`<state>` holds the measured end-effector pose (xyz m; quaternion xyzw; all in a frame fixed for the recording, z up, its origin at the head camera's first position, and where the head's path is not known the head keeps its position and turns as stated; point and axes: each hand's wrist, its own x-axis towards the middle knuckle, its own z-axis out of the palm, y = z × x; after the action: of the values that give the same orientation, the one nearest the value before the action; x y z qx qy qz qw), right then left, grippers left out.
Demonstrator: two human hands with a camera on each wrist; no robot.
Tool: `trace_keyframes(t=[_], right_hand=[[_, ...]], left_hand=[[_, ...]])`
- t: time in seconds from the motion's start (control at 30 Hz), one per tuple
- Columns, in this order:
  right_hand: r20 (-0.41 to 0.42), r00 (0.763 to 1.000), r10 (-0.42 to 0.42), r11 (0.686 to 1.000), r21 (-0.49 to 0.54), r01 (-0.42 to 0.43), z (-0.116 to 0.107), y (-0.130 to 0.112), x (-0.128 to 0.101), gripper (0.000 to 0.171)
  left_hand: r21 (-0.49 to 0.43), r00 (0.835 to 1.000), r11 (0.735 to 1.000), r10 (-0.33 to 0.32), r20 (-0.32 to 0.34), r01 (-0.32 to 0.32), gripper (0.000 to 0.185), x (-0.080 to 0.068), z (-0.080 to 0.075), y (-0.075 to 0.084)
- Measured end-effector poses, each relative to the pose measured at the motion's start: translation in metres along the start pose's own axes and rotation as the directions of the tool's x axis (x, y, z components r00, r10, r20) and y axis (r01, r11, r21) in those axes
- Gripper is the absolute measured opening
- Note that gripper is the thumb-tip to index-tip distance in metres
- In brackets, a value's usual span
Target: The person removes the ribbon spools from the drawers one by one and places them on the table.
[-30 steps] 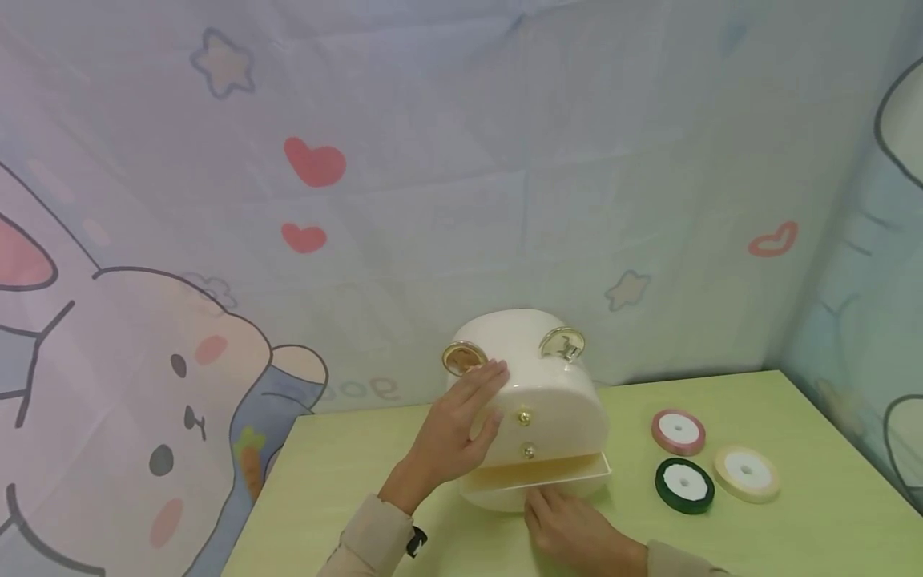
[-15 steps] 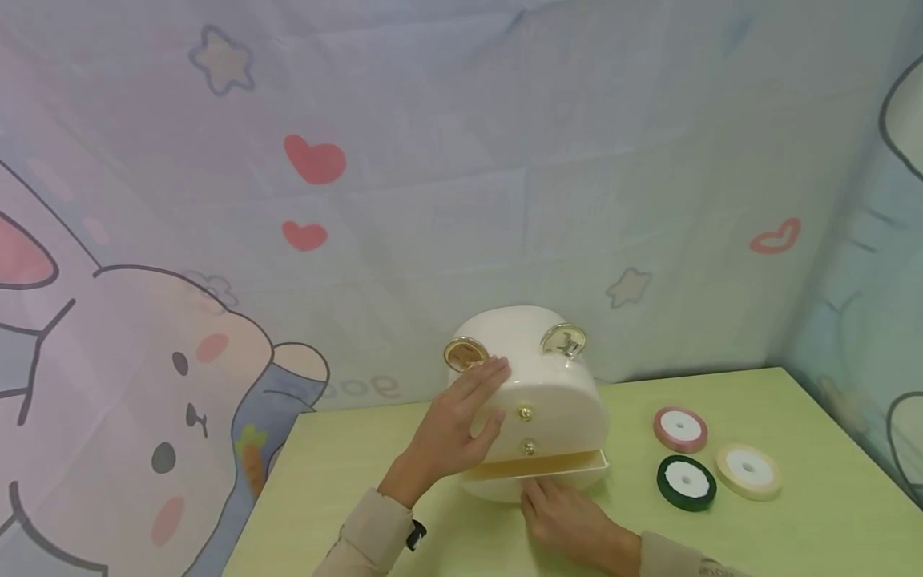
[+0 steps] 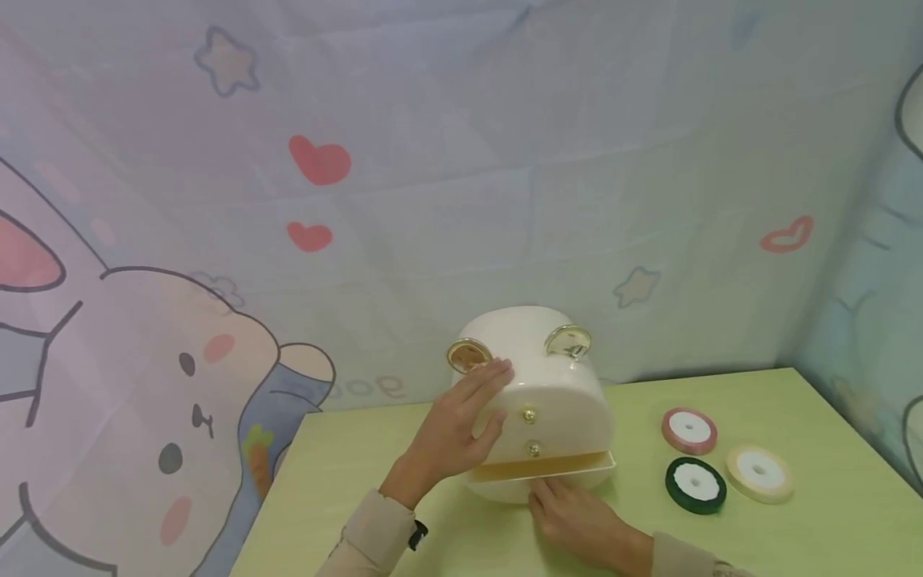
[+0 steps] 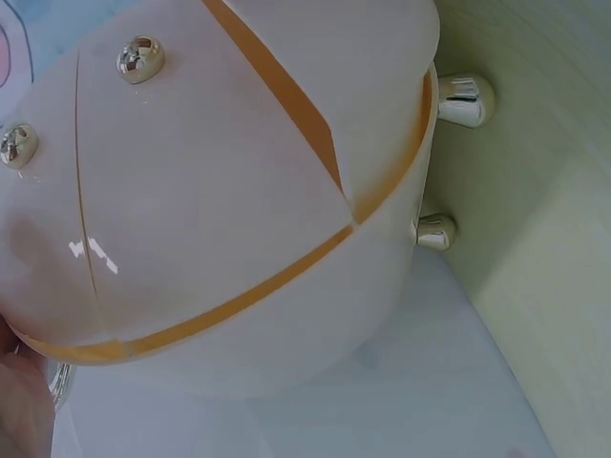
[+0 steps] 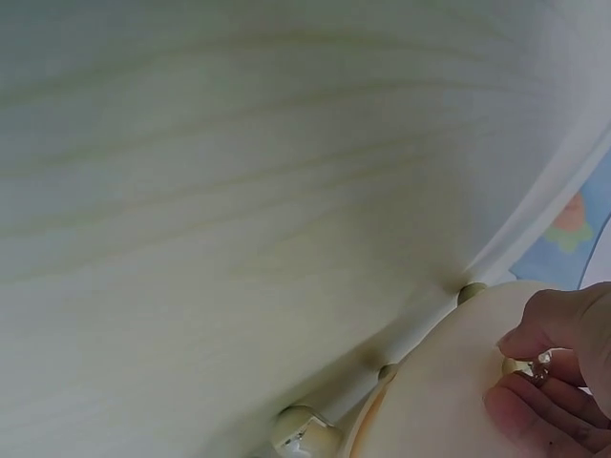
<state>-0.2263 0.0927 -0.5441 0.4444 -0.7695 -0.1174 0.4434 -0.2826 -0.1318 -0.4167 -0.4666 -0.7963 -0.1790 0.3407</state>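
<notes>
A cream rounded box [image 3: 558, 393] with gold knobs and two gold discs on top stands on the green table [image 3: 346, 481]. My left hand [image 3: 472, 409] lies flat against its front left side, fingers straight. The bottom drawer [image 3: 551, 467] sticks out a little. My right hand [image 3: 555, 501] is at that drawer's front. In the right wrist view its fingertips [image 5: 520, 405] close round a small gold knob [image 5: 521, 365]. The left wrist view shows the box [image 4: 220, 191] from below, with two knobs [image 4: 140, 57] and gold feet [image 4: 463, 98].
Three ribbon spools lie to the right of the box: pink [image 3: 689, 430], dark green [image 3: 695, 484] and cream [image 3: 759, 473]. A cartoon-print cloth backdrop [image 3: 433, 160] hangs right behind the table and along its right side.
The bottom drawer has slid back into the box, and my right hand has followed it. The left hand has stayed on the box.
</notes>
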Motion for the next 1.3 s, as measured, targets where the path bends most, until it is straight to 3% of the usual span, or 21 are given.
trace_keyframes(t=[0.47,0.83,1.3], right_hand=[[-0.04,0.999,0.014,1.0,0.002,-0.014,0.006,0.0,0.01,0.064],[-0.007,1.0,0.001,0.999,0.045,-0.001,0.004,0.003,-0.006,0.066],[-0.001,1.0,0.007,0.999,0.051,-0.007,0.011,0.009,0.006,0.053]], left_hand=[[0.0,0.999,0.999,-0.036,0.012,0.036,0.055,0.006,-0.001,0.004],[-0.007,1.0,1.0,-0.03,0.003,0.03,0.052,0.0,0.008,0.009],[0.023,0.999,0.998,-0.05,0.003,0.05,0.054,0.006,0.002,0.009]])
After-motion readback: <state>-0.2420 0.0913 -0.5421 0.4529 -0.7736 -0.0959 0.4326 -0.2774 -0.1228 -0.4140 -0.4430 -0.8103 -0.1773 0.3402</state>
